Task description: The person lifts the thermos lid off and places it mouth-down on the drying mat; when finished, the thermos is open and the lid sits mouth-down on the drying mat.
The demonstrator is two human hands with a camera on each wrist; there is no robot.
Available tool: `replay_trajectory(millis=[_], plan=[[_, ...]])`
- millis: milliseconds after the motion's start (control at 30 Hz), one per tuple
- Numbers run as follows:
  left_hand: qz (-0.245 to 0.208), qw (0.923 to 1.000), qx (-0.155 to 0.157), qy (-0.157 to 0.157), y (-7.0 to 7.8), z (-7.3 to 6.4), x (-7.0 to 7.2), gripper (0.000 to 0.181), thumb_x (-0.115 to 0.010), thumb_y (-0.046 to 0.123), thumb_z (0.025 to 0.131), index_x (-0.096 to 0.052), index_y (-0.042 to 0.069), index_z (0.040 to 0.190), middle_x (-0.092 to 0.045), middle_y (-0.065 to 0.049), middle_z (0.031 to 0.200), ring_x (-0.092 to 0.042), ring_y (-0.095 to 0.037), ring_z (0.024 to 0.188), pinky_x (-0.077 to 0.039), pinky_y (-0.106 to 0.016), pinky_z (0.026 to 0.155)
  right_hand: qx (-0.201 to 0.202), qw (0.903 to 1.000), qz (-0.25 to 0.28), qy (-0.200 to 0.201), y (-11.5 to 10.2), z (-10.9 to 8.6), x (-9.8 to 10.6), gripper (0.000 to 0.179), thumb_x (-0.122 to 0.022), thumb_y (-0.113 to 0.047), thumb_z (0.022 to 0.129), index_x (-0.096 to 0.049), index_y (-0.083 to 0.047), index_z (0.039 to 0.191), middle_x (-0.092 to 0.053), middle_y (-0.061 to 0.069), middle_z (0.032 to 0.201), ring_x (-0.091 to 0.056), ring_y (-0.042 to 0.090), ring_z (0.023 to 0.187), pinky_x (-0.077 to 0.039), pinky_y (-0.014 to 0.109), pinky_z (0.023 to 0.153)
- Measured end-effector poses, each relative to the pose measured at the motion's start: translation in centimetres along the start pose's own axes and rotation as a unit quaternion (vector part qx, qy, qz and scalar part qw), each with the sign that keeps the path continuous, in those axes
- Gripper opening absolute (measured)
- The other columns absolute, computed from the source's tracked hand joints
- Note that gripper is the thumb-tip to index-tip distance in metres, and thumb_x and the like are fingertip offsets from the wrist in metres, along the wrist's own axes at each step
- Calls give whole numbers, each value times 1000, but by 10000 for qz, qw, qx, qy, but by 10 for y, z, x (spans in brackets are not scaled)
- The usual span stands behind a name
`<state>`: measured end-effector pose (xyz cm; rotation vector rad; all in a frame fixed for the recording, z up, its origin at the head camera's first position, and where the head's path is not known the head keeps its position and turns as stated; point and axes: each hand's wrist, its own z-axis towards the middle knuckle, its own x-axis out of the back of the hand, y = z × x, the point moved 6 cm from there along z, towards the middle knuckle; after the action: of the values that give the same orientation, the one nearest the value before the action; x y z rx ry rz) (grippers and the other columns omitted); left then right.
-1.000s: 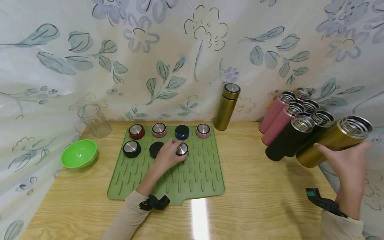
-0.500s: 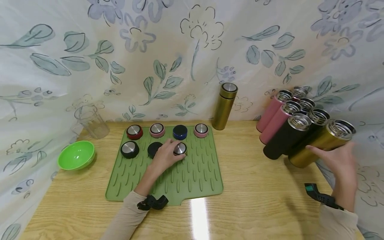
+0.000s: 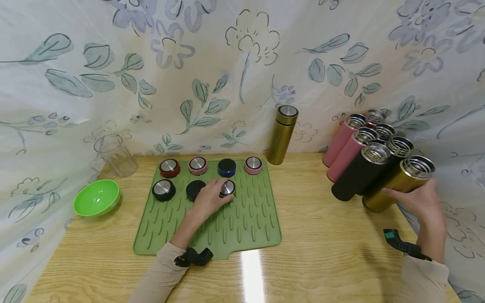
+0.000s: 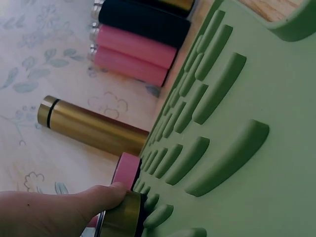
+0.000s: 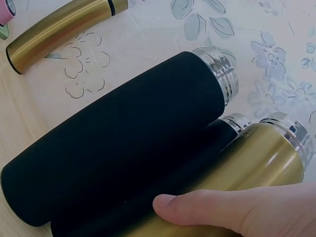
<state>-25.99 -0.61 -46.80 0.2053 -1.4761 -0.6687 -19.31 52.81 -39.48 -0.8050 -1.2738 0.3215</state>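
Note:
My left hand (image 3: 207, 198) grips a gold bottle lid (image 3: 227, 188) with a silver top, which sits on the green ridged drying mat (image 3: 250, 235). In the left wrist view the thumb presses on the side of that gold lid (image 4: 121, 217). Far right, my right hand (image 3: 422, 202) holds an uncapped gold thermos bottle (image 3: 395, 183) with a bare threaded steel neck. The bottle stands close beside the black bottles, its base looking level with the table. In the right wrist view only the thumb shows along the gold bottle (image 5: 261, 163); the other fingers are hidden.
Uncapped black bottles (image 3: 354, 172) and pink bottles (image 3: 342, 155) cluster at the back right. A capped gold bottle (image 3: 282, 136) stands behind the mat. Several other lids, including a red lid (image 3: 169, 168), line the mat. A green bowl (image 3: 96, 198) and a clear pitcher (image 3: 117, 155) stand left.
The right hand has brought the gold bottle leftward and slightly down, up against the black bottles. The left hand has kept its hold on the gold lid in place.

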Motion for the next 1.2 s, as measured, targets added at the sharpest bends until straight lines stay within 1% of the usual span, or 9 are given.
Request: replay_trajectory(millis=[433, 600, 833, 967, 1033, 1100, 1133, 1167, 1200], plan=[[-45, 9993, -187, 315, 4, 0, 0, 60, -74, 33, 85, -55, 6, 134, -62, -20, 122, -62, -34, 109, -54, -47, 87, 16, 9999, -1, -102, 15, 3, -2, 107, -70, -27, 88, 16, -3, 147, -14, 40, 145, -26, 55, 122, -23, 71, 106], [-33, 9993, -174, 343, 4, -1, -1, 60, -74, 35, 85, -55, 7, 135, -62, -20, 123, -62, -35, 110, -53, -48, 89, -125, 9998, -32, -143, 20, 3, -3, 104, -68, -30, 89, 15, 2, 145, -16, 39, 143, -29, 53, 119, -26, 67, 106], [110, 9991, -196, 367, 3, -1, -2, 58, -74, 36, 85, -56, 9, 133, -64, -18, 119, -63, -34, 106, -54, -48, 86, -181, 9995, 129, -215, 20, 4, -4, 104, -65, -31, 91, 20, -1, 145, -12, 42, 144, -23, 57, 124, -19, 70, 109], [69, 9996, -178, 217, 3, -1, -2, 58, -72, 36, 87, -54, 8, 135, -62, -19, 121, -61, -35, 109, -52, -49, 89, 1, 9998, 94, -194, 13, 4, -2, 99, -63, -33, 93, 15, -2, 147, -15, 39, 144, -26, 53, 123, -28, 64, 109], [52, 9997, -177, 134, 4, -2, -2, 59, -71, 36, 88, -52, 7, 136, -61, -20, 123, -60, -36, 112, -51, -51, 91, -243, 9993, 290, 51, 7, 2, 4, 97, -61, -35, 93, 13, -8, 150, -14, 34, 151, -28, 47, 132, -31, 55, 114], [73, 9997, -208, 124, 5, -3, 0, 59, -70, 35, 89, -51, 7, 137, -60, -20, 125, -58, -37, 115, -50, -52, 93, -623, 9929, 726, 714, -1, -4, 14, 91, -60, -37, 93, 6, -16, 153, -15, 22, 158, -25, 35, 143, -28, 44, 119], [90, 9996, -233, 156, 6, -4, 1, 58, -70, 35, 89, -51, 7, 137, -59, -20, 127, -58, -37, 116, -50, -52, 94, -796, 9837, 1060, 1212, -7, -9, 21, 86, -59, -37, 94, 1, -20, 154, -16, 16, 160, -22, 28, 147, -24, 37, 122], [90, 9995, -243, 184, 6, -4, 3, 58, -70, 34, 89, -52, 8, 137, -58, -20, 129, -56, -37, 118, -49, -52, 96, -908, 9702, 1342, 1800, -15, -16, 29, 82, -57, -37, 94, -3, -22, 154, -18, 11, 161, -20, 21, 149, -19, 30, 124], [83, 9993, -291, 241, 8, -4, 5, 57, -70, 33, 89, -52, 8, 137, -57, -19, 131, -55, -37, 120, -48, -52, 97, -805, 9533, 1517, 2483, -24, -24, 38, 75, -57, -38, 94, -13, -24, 153, -25, 4, 159, -24, 14, 148, -20, 23, 122]])
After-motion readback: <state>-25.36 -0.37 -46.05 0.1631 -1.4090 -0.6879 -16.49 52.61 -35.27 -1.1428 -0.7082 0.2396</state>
